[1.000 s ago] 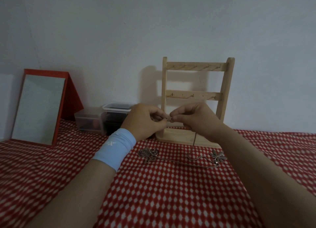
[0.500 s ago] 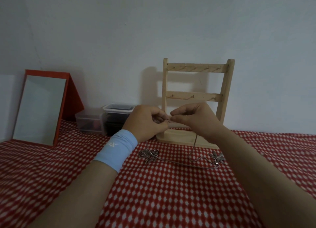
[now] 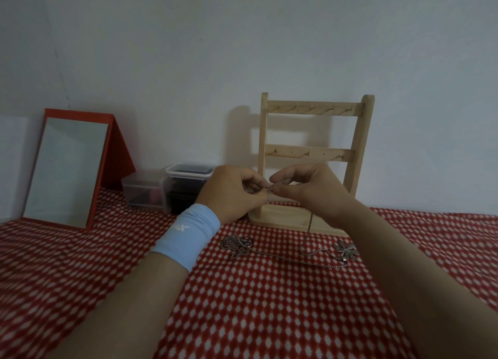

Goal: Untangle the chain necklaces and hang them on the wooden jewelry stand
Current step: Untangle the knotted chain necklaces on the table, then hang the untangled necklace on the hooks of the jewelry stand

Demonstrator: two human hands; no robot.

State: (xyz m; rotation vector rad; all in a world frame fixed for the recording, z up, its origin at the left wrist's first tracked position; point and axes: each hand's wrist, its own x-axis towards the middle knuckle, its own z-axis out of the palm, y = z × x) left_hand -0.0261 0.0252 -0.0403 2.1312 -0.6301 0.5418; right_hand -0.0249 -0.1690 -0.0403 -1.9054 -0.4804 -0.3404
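My left hand (image 3: 231,194) and my right hand (image 3: 310,189) meet in front of the wooden jewelry stand (image 3: 314,153), fingertips pinched together on the end of a thin chain necklace (image 3: 310,232). The chain drops from my right hand to the cloth and runs along it. A flower-shaped pendant (image 3: 346,249) lies on the right. A tangled clump of chain (image 3: 237,244) lies on the left, below my left wrist. The stand's two peg bars are bare. A light blue wristband wraps my left wrist.
A red-framed mirror (image 3: 67,170) leans at the back left. Two clear plastic boxes (image 3: 167,189) stand between mirror and stand. A red-and-white patterned cloth (image 3: 256,304) covers the table. A plain wall is right behind the stand.
Both hands stay pinched together at the same spot; only the fingers shift slightly on the chain's end. The chain and pendant on the cloth lie as before.
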